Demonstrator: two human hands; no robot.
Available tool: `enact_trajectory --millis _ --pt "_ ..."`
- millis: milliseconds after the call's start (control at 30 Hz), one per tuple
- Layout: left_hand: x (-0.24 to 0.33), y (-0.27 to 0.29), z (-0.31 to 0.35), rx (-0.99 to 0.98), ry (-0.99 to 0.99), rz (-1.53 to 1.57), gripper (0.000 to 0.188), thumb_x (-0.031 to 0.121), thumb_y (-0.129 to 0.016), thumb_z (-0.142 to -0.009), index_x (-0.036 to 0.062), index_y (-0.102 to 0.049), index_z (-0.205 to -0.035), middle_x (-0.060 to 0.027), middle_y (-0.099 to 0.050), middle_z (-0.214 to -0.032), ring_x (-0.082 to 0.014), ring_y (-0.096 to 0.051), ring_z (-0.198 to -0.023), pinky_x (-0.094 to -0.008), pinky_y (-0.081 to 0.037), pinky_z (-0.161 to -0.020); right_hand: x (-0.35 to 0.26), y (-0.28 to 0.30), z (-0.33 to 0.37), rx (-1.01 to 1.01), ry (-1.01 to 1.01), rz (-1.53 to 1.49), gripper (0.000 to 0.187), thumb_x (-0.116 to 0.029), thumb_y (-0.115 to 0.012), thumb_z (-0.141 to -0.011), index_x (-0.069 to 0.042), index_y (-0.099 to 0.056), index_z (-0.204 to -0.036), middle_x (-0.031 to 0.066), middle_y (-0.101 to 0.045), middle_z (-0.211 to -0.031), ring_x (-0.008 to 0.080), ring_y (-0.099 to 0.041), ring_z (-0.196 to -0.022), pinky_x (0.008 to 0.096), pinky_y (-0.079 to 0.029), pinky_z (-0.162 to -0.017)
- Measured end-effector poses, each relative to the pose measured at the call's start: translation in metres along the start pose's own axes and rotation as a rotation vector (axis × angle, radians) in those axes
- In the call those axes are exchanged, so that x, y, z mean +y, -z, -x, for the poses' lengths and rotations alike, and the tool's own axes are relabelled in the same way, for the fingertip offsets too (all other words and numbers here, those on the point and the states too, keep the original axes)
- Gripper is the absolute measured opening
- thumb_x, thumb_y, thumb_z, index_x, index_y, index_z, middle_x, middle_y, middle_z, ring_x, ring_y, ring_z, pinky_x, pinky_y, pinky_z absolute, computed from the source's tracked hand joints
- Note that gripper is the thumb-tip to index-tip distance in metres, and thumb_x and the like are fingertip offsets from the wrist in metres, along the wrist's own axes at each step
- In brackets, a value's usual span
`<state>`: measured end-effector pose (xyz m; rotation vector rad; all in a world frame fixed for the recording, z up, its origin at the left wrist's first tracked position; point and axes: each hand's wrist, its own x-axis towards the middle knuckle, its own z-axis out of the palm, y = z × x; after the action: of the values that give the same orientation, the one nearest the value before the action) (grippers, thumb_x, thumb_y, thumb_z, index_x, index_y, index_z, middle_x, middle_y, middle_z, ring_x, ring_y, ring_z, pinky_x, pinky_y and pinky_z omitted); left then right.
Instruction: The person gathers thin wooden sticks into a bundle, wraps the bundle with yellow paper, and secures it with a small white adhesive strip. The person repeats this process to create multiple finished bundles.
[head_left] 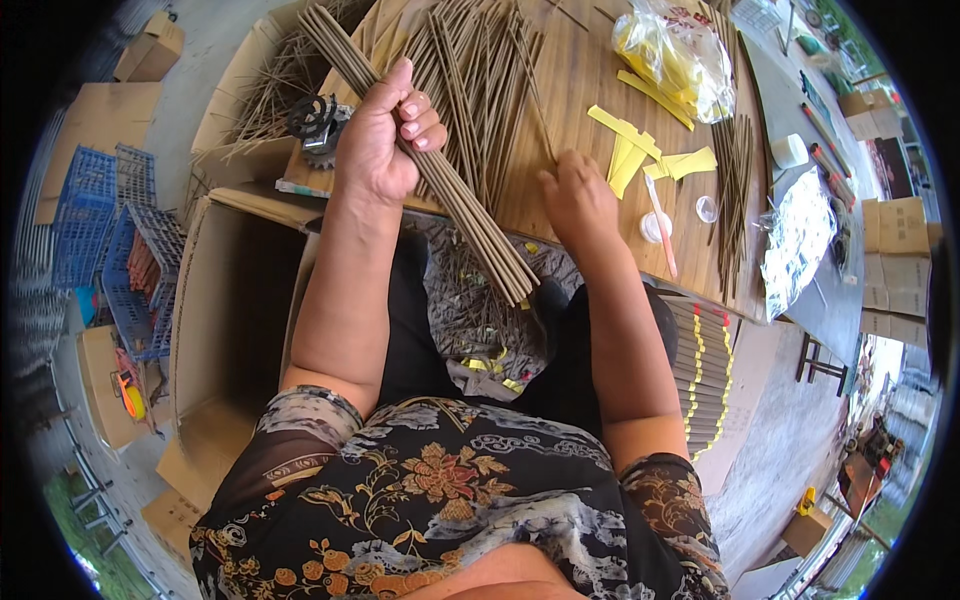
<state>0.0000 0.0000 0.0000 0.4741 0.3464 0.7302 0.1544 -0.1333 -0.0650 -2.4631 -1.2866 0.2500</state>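
My left hand (382,145) is closed round a bundle of thin brown sticks (478,238), held slantwise above the table's near edge. Its lower ends hang over my lap. On the table, my right hand (582,200) has its fingers bent together at the end of a single thin brown stick (541,115). That stick runs up toward the far side, beside a loose pile of similar sticks (455,75). Right of this hand lie yellow paper strips (628,150), a small brush (660,225) with a pinkish handle, and a round white dish (655,228).
A clear plastic bag (680,60) with yellow strips stands at the far right, near more sticks (735,190). Left of the table are an open cardboard box (235,310) and blue crates (140,270). Yellow-banded stick bundles (703,375) lie below the table's right side.
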Motion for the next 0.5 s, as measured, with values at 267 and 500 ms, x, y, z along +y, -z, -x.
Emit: enact_trajectory --millis 267,500 --pt "0.000 0.003 -0.002 -0.078 -0.029 -0.074 0.030 0.023 -0.057 -0.085 0.0130 -0.044 -0.060 0.0024 -0.042 -0.050 -0.0061 -0.036 -0.040 -0.0214 -0.032 -0.037 -0.036 -0.007 -0.015 0.277 0.293 -0.538 0.021 -0.020 -0.055 -0.082 -0.002 -0.056 -0.093 0.0179 -0.058 -0.080 0.0348 -0.057 -0.074 0.0393 -0.047 -0.065" --pt "-0.029 -0.033 0.010 -0.058 -0.177 -0.229 0.023 0.016 -0.060 -0.082 0.0087 -0.048 -0.064 0.0003 -0.044 -0.049 -0.0086 -0.040 -0.039 -0.0236 -0.033 -0.036 -0.059 0.042 0.038 -0.134 0.328 -0.675 0.053 -0.027 -0.070 -0.067 0.002 -0.048 -0.105 0.0207 -0.058 -0.080 0.0348 -0.059 -0.076 0.0363 -0.047 -0.066"
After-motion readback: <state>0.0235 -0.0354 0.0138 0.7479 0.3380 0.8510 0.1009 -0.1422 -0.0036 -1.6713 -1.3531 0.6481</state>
